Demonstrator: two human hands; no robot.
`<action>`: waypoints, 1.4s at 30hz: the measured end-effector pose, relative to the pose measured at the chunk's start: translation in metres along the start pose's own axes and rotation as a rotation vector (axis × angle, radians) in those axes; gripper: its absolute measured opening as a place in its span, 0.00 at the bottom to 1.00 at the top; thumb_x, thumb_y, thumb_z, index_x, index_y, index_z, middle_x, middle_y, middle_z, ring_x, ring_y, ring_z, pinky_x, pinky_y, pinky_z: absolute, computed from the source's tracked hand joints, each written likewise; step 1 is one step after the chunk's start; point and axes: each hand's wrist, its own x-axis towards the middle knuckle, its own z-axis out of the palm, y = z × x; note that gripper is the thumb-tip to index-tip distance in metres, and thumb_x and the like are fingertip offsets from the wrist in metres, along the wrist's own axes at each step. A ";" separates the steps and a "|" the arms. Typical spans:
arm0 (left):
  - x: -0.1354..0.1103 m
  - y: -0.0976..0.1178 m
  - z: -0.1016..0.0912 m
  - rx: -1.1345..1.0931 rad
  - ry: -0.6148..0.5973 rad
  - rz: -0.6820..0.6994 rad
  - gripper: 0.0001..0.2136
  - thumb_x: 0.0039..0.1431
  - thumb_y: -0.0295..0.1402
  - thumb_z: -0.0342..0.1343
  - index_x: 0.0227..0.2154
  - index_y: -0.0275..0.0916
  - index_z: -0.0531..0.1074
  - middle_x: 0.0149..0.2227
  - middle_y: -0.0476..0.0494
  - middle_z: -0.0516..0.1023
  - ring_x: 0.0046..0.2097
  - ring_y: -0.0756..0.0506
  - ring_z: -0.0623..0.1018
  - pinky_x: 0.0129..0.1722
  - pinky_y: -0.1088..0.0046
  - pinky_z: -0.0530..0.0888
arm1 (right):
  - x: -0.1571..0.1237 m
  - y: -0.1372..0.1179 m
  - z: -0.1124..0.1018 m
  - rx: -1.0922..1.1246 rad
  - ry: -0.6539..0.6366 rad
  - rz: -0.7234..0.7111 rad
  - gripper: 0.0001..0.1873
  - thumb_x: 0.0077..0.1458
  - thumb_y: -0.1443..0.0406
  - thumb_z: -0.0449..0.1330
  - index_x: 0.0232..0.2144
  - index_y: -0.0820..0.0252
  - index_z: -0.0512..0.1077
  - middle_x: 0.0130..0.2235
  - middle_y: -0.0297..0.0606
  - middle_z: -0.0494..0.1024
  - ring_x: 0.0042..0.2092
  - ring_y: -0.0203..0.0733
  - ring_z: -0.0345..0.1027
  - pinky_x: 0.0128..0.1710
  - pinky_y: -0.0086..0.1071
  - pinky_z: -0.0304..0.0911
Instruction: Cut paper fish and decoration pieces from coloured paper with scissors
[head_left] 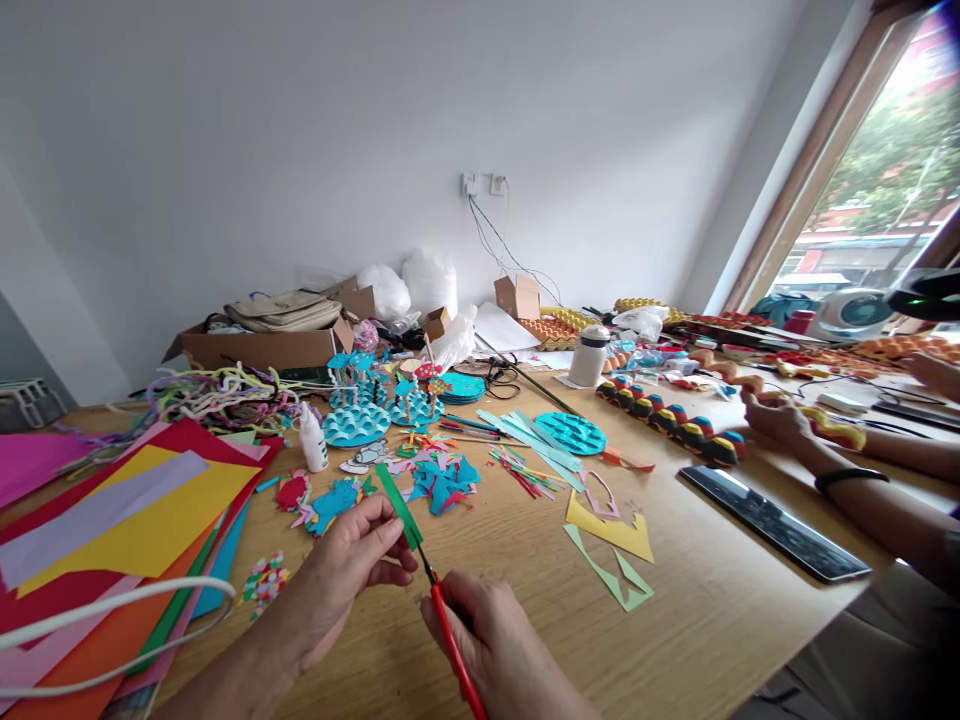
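Note:
Between the thumb and fingers of my left hand is a green paper strip, held tilted above the table. My right hand grips red-handled scissors, whose blades meet the lower end of the strip. Beyond the strip lies a heap of blue paper cutouts. Nearer my left wrist are small multicoloured paper dots. To the right of my hands lie a yellow paper offcut and a light green paper offcut.
Coloured paper sheets cover the left side, with a white cable over them. A glue bottle, blue egg-carton discs and a white jar stand farther back. At right are a black tablet and another person's hands.

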 end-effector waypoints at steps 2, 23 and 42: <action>-0.001 0.000 0.002 -0.013 -0.008 -0.016 0.07 0.49 0.35 0.55 0.23 0.37 0.67 0.24 0.50 0.70 0.28 0.49 0.72 0.29 0.73 0.71 | 0.000 -0.002 -0.001 0.009 -0.002 -0.004 0.18 0.54 0.60 0.46 0.17 0.63 0.63 0.16 0.28 0.56 0.20 0.28 0.47 0.19 0.23 0.43; -0.005 -0.002 0.001 -0.063 -0.090 -0.063 0.05 0.51 0.33 0.54 0.24 0.37 0.68 0.25 0.50 0.71 0.29 0.50 0.71 0.29 0.75 0.69 | 0.000 -0.001 -0.003 0.044 -0.033 -0.018 0.20 0.55 0.58 0.45 0.17 0.63 0.60 0.17 0.28 0.56 0.21 0.29 0.46 0.20 0.23 0.44; -0.003 -0.002 0.000 -0.030 -0.060 -0.057 0.07 0.51 0.36 0.54 0.23 0.38 0.67 0.25 0.50 0.70 0.29 0.50 0.71 0.29 0.74 0.70 | 0.002 0.005 0.003 0.018 -0.002 -0.005 0.19 0.54 0.59 0.46 0.17 0.63 0.60 0.17 0.28 0.56 0.21 0.28 0.46 0.19 0.23 0.42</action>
